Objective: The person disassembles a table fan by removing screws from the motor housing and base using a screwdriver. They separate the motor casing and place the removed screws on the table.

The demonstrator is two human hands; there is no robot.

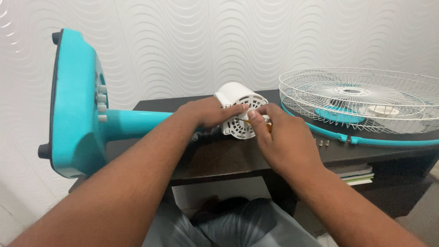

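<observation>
Left hand (208, 112) lies over the top of the white motor housing (238, 110), fingers closed on it, and I think this is to keep it steady, because the fan lies on its side on the dark table (219, 158). The housing sits near the middle of the table, at the end of the teal pole (137, 121). The base (73, 105) hangs past the left edge of the table, so the pole is level and the vented back of the housing faces the person.

Right hand (279, 137) is pinched on a thin tool (256, 122) with an orange handle, its tip against the vents. Most of the tool is hidden under the fingers, so I cannot tell its kind.

At the right lies the wire guard (356, 98) with the teal ring (366, 139), cut by the frame edge. Small screws (321, 143) lie beside the ring, hard to count.
</observation>
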